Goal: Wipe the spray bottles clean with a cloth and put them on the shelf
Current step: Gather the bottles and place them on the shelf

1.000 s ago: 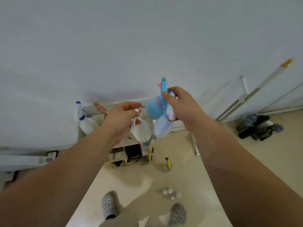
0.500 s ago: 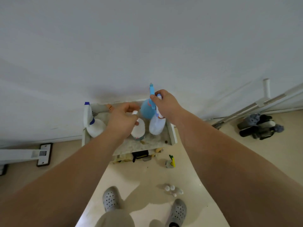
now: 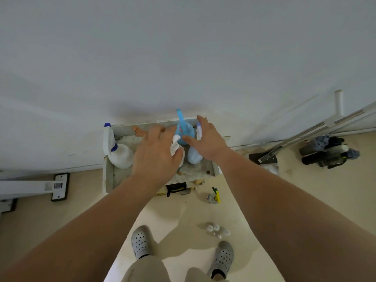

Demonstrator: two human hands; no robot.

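1. Spray bottles stand on the shelf (image 3: 211, 169), a low tray-like top against the wall (image 3: 183, 47).
2. The white bottle (image 3: 120, 153) with a blue collar stands at the shelf's left end.
3. My left hand (image 3: 156, 157) is over a small white bottle (image 3: 175, 146); fingers relaxed, not closed around it.
4. My right hand (image 3: 207, 141) is spread over the pale blue bottle (image 3: 194, 156), fingers straight, gripping nothing.
5. The round blue bottle (image 3: 184, 130) stands between my hands.
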